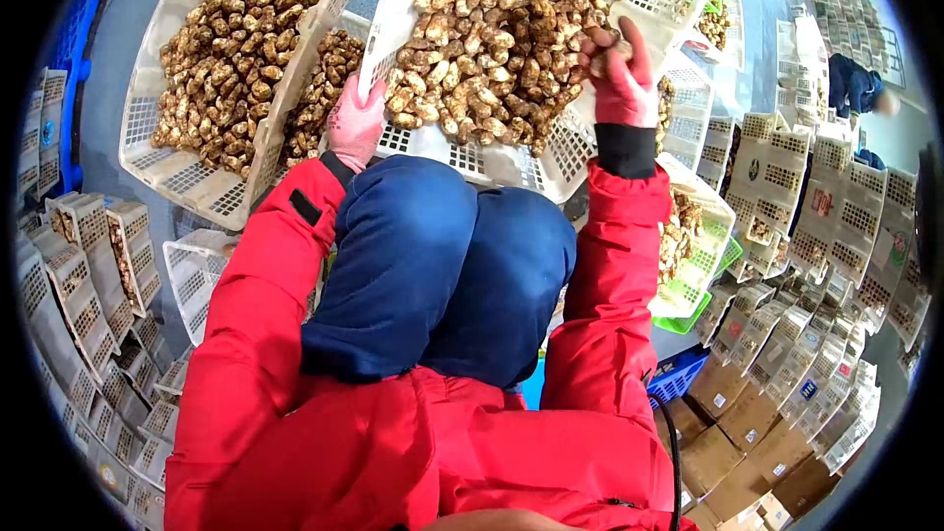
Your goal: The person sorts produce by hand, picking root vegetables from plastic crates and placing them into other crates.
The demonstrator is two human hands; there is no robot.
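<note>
A white plastic crate [539,169] lies tilted before my knees, with a heap of brown-and-cream mushrooms [492,59] in it. My left hand [356,123], in a pink glove, is closed on the near left rim of this crate. At the right side of the heap, my right hand [625,79] has its bare fingertips closed around a mushroom [600,61]; the hand partly hides it. Another white crate [143,128] stands on the left, with more mushrooms [241,49] piled inside.
Mushrooms [329,79] also show between the two crates. A pale crate [703,270] of mushrooms sits by my right sleeve. Stacked crates [787,172] and cardboard boxes [752,433] line the right; more crates [88,285] line the left. Another person [854,84] is far right.
</note>
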